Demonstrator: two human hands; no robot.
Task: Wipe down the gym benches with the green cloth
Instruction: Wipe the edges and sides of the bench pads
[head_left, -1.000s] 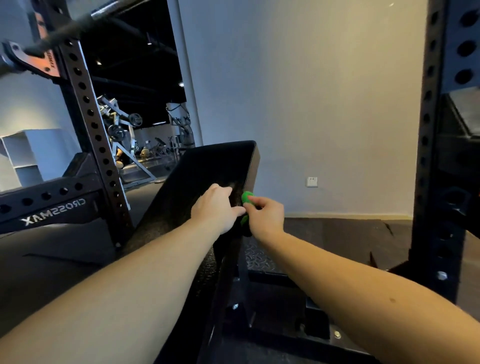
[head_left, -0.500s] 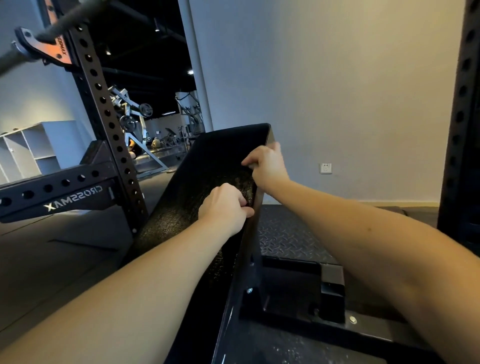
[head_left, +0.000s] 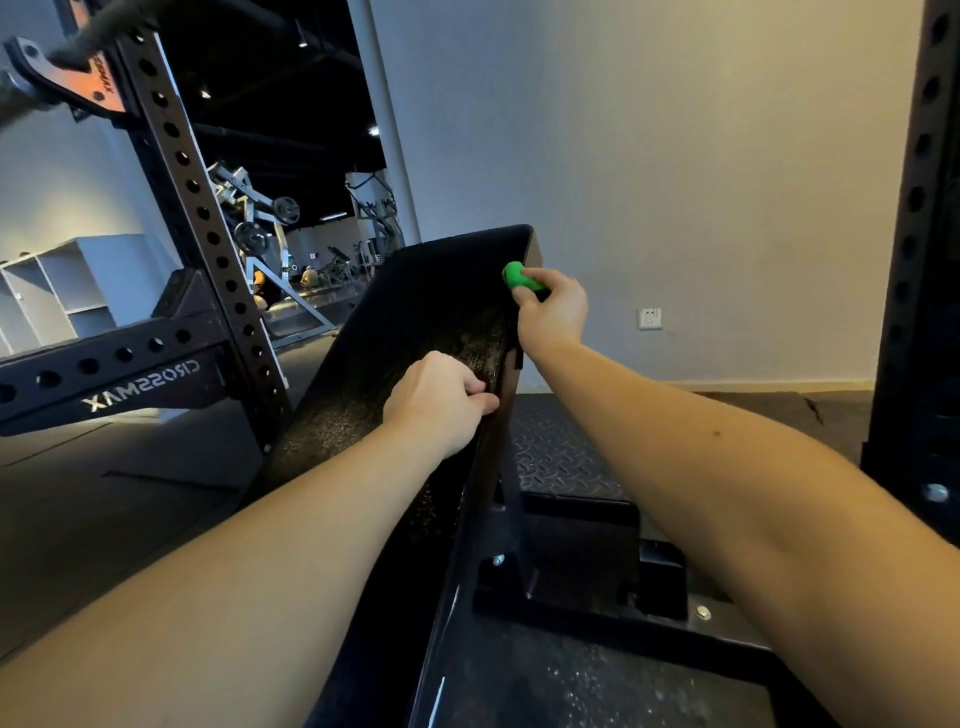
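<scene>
Bench (head_left: 415, 322), one, under left hand (head_left: 436, 400); green cloth (head_left: 517, 275), one, in right hand (head_left: 553, 312).

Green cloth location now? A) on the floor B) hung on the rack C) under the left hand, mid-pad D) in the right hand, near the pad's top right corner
D: the right hand grips the bunched green cloth at the inclined black bench pad's upper right edge.

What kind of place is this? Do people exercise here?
Most likely a gym. There is a black padded bench, a tall steel rack full of holes, and weight machines in the room behind. The left hand grips the bench; the right hand holds a green cloth at its edge.
</scene>
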